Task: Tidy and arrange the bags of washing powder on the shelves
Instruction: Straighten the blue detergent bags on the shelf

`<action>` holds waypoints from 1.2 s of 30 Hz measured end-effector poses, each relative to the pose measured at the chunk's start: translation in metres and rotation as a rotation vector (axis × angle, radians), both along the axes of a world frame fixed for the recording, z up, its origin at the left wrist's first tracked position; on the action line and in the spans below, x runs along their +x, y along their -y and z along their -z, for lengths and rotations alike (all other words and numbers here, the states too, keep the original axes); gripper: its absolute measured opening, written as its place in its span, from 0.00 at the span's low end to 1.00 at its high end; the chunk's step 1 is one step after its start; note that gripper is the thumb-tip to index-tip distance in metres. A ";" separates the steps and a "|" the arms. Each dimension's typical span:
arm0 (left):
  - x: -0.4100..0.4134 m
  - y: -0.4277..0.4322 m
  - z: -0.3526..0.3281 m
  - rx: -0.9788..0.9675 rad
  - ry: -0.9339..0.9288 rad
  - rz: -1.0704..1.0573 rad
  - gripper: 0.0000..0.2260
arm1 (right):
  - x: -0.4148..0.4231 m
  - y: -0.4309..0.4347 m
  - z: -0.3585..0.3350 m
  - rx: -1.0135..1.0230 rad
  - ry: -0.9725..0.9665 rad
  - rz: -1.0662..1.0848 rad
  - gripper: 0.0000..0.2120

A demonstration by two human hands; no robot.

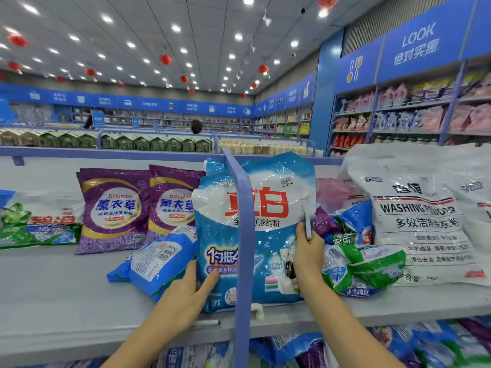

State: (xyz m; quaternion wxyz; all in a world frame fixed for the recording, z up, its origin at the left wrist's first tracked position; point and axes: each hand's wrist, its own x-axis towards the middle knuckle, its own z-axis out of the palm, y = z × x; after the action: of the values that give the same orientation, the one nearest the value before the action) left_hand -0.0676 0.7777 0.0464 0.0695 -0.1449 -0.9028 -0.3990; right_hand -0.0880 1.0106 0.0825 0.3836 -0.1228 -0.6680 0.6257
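Note:
A big blue and white bag of washing powder [268, 229] with red characters stands upright on the top shelf [66, 293], partly behind the blue shelf divider [243, 235]. My left hand [190, 296] grips its lower left edge, thumb on the front. My right hand [309, 254] holds its right edge, fingers behind the bag. A smaller blue bag [159, 264] lies flat left of it. Two purple bags [114, 208] lean at the back left.
A green and white bag [37, 221] lies at far left. Right of my hands is a heap of small green and blue bags [364, 266] and large white washing powder bags [414, 216]. More bags fill the lower shelf [398, 343]. Store aisles stretch behind.

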 end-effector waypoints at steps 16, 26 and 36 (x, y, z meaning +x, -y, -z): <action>-0.038 -0.032 -0.058 0.670 -0.221 -0.002 0.34 | 0.000 0.005 0.007 -0.002 0.111 -0.133 0.16; -0.088 -0.014 -0.083 0.972 -0.074 0.029 0.07 | -0.017 -0.043 -0.050 0.085 0.068 -0.255 0.15; -0.132 -0.024 -0.098 0.761 -0.245 -0.007 0.17 | -0.069 -0.041 -0.066 0.207 0.066 -0.169 0.08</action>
State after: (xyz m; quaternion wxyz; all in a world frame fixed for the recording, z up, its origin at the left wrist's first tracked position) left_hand -0.1994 0.8013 0.1442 0.2266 -0.1522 -0.6759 -0.6846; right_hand -0.1571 1.0518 0.1486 0.3179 -0.0463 -0.7493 0.5790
